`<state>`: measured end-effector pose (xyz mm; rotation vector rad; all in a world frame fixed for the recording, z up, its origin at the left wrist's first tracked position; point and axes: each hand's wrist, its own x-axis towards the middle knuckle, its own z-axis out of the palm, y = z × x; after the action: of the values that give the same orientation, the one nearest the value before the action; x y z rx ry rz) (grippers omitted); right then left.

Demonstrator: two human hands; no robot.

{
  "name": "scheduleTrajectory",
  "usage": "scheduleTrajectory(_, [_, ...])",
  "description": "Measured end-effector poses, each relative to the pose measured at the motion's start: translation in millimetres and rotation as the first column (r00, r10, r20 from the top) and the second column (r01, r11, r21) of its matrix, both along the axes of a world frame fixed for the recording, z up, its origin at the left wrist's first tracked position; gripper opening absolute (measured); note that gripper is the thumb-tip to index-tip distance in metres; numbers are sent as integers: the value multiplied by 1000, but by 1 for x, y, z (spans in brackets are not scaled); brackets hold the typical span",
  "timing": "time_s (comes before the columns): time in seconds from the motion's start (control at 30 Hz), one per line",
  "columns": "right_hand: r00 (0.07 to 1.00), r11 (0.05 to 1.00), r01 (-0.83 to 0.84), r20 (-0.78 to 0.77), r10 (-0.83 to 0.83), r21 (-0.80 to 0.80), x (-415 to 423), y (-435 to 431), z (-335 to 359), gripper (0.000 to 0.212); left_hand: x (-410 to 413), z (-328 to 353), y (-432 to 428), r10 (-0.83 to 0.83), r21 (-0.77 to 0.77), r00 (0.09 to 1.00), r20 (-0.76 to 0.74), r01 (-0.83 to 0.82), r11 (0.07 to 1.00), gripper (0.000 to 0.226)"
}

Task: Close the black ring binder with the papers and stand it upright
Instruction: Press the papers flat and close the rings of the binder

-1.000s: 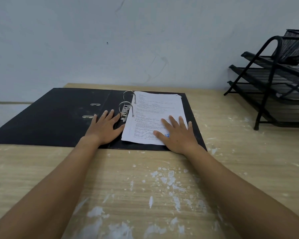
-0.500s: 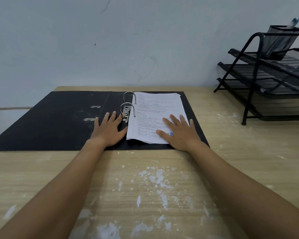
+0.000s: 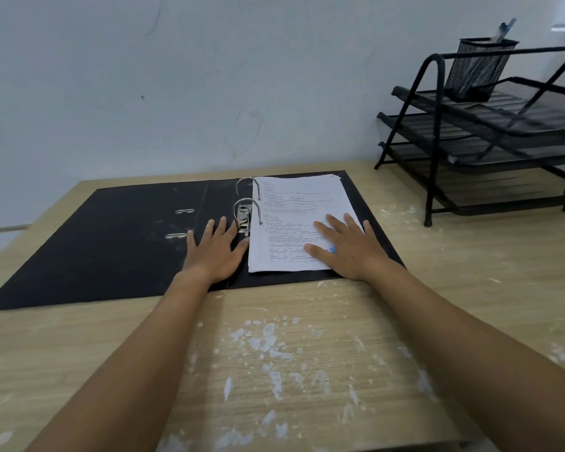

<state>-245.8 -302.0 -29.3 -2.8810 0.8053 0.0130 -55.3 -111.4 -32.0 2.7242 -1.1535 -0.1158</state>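
Observation:
The black ring binder [image 3: 111,243] lies open and flat on the wooden table, its left cover spread wide. Two metal rings [image 3: 247,203] stand closed at the spine, threaded through a stack of white printed papers [image 3: 297,210] on the right half. My left hand [image 3: 214,249] rests flat on the spine area just left of the rings, fingers apart. My right hand [image 3: 349,247] lies flat on the lower right of the papers, fingers spread, holding nothing.
A black wire three-tier tray rack [image 3: 490,138] stands at the back right, with a mesh pen cup [image 3: 480,70] on its top tier. The table [image 3: 291,370] is wood-grained with white paint flecks. A pale wall runs behind the table.
Both hands stay flat in the same spots on the binder and papers. The view has shifted right, so more of the tray rack and the pen cup shows.

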Motion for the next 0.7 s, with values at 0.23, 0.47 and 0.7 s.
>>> scheduleTrajectory(0.23, [1000, 1000, -9, 8, 9, 12, 0, 3, 2, 79, 6, 4, 0, -12, -252, 990, -138, -23, 967, 51])
scheduleTrajectory(0.47, [1000, 1000, -13, 22, 12, 19, -1, 3, 2, 78, 3, 4, -18, 139, -398, 986, -90, -164, 903, 35])
scheduleTrajectory(0.7, [999, 999, -33, 9, 33, 18, 1, 0, 1, 71, 7, 3, -21, 155, -449, 977, -145, -204, 870, 30])
